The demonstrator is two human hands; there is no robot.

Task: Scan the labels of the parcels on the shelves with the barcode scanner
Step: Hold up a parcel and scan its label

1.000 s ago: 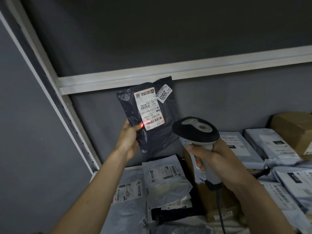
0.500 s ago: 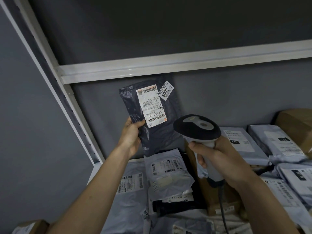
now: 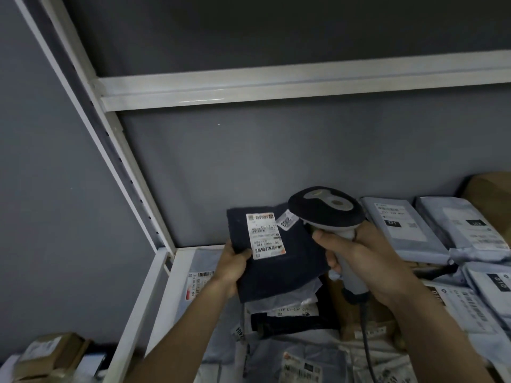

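My left hand (image 3: 231, 265) grips the left edge of a dark blue parcel (image 3: 287, 261), thumb on its front. The parcel bears a white shipping label (image 3: 264, 234) with a barcode and a small tilted sticker (image 3: 287, 221) near its top. It hangs low over the pile on the shelf, tilted back. My right hand (image 3: 359, 261) holds the grey handle of the barcode scanner (image 3: 326, 211), whose dark head sits just right of the parcel's top and covers its corner. The scanner's cable (image 3: 366, 335) drops toward me.
Several grey mailer bags (image 3: 401, 228) with labels lie stacked on the white metal shelf (image 3: 154, 297). A brown carton (image 3: 489, 189) stands at the far right. Another shelf rail (image 3: 276, 87) runs overhead. Small boxes (image 3: 52, 355) sit outside the frame at lower left.
My left hand has lowered the dark parcel from up near the rail to just above the pile. The scanner head now overlaps its corner, and the red scan light on the label is gone.
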